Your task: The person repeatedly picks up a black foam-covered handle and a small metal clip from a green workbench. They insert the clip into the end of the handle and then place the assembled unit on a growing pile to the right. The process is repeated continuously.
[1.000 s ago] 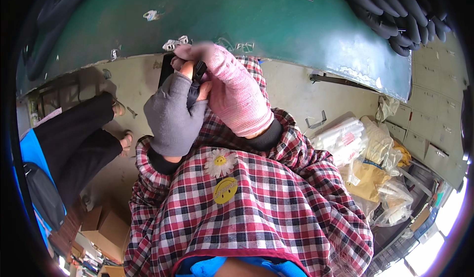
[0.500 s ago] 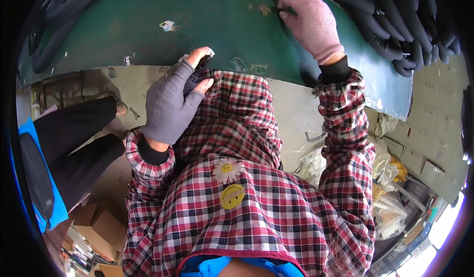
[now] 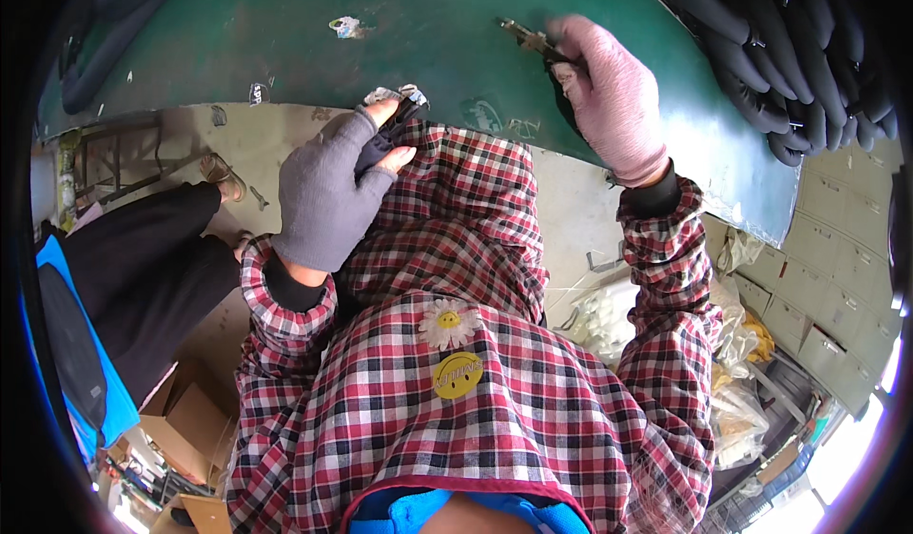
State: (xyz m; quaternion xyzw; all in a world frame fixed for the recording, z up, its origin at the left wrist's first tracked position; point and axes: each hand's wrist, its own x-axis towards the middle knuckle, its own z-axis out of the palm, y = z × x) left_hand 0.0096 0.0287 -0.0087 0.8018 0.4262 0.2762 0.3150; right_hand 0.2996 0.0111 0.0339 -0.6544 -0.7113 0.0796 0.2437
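My left hand (image 3: 328, 192), in a grey glove with bare fingertips, is closed around a small black piece (image 3: 407, 114) at the table's near edge. Whitish bits show by its fingertips; the rest of the piece is hidden in the palm. Over the green table (image 3: 456, 49), my right hand (image 3: 618, 101) in a pink glove grips a slim metal hand tool (image 3: 534, 39) that looks like pliers or snips. Its narrow tip points away to the left, and most of the handle lies behind the fingers.
Several black foam-covered tubes (image 3: 761, 44) are heaped at the far right of the table, more tubes (image 3: 100, 63) at the far left. A person in dark trousers (image 3: 162, 249) sits at left. Cardboard boxes (image 3: 195, 429) and plastic bags (image 3: 737, 420) lie lower down.
My right hand has picked the metal tool up off the table and drawn it nearer. My left hand keeps its hold on the black piece. The view has shifted slightly.
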